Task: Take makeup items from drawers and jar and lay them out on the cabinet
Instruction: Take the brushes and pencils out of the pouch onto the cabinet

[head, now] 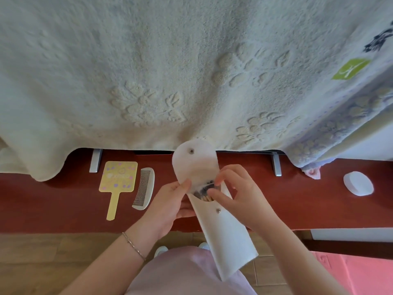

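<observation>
A long white felt pouch (228, 237) with a round snap flap stands open above the red-brown cabinet top (63, 201). My left hand (168, 204) grips its left edge near the mouth. My right hand (238, 194) has its fingertips at the opening, pinching at the brush tips (205, 193) that poke out, dark bristles and wooden ends. A yellow hand mirror (118, 182) and a white comb (144, 188) lie side by side on the cabinet, left of the pouch. A white round jar lid (358, 183) rests at the far right.
A cream embossed towel (170, 71) hangs over the back and drapes onto the cabinet. A patterned cloth (344, 116) hangs at the right. Two metal brackets (95, 160) stand at the rear. Wooden floor and a pink mat (357, 271) lie below.
</observation>
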Demonstrator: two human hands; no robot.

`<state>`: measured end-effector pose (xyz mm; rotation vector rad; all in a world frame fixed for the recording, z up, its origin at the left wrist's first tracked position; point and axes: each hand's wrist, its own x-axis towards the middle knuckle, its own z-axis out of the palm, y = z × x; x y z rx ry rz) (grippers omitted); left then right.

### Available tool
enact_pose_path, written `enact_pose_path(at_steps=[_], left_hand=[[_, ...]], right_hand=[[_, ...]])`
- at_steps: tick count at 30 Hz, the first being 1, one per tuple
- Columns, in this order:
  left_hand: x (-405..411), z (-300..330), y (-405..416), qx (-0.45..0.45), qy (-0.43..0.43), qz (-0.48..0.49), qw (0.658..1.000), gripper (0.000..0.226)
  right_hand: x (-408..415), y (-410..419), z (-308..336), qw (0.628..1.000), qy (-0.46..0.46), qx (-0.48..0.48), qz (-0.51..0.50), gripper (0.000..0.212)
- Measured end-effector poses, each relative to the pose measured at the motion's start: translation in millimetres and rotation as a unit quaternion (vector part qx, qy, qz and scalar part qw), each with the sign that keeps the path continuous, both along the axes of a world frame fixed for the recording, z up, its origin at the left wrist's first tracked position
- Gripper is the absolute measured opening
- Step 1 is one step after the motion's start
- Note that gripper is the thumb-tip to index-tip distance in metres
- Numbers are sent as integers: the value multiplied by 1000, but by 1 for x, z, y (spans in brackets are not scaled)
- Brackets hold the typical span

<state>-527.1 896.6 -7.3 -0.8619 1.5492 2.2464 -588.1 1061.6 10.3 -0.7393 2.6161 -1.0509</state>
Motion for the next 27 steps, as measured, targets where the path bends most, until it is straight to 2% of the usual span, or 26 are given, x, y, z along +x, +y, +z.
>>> enact_pose_path(at_steps=[5,8,11,13,16,19,27], left_hand=[[1,3,10,33,-10,-6,999,30],[2,2,10,33,-13,-6,999,31],[4,1,12,33,-13,-7,999,31],[5,0,14,35,-15,-9,999,31],[6,-1,15,35,-18,-4,999,31],[5,0,15,36,-15,-4,999,31],[4,2,21,20,-3,-34,999,32]], right_hand=[[0,-10,2,996,53,76,-12,30],[-5,-9,3,995,-4,91,-31,31],[-8,-8,4,994,-56,86,-43,21],[-7,-8,4,994,-57,85,-38,12],[-9,-10,6,995,-43,81,-30,10],[-12,-19,14,997,-30,43,-49,8],[-28,-50,44,983,18,-157,-95,6]])
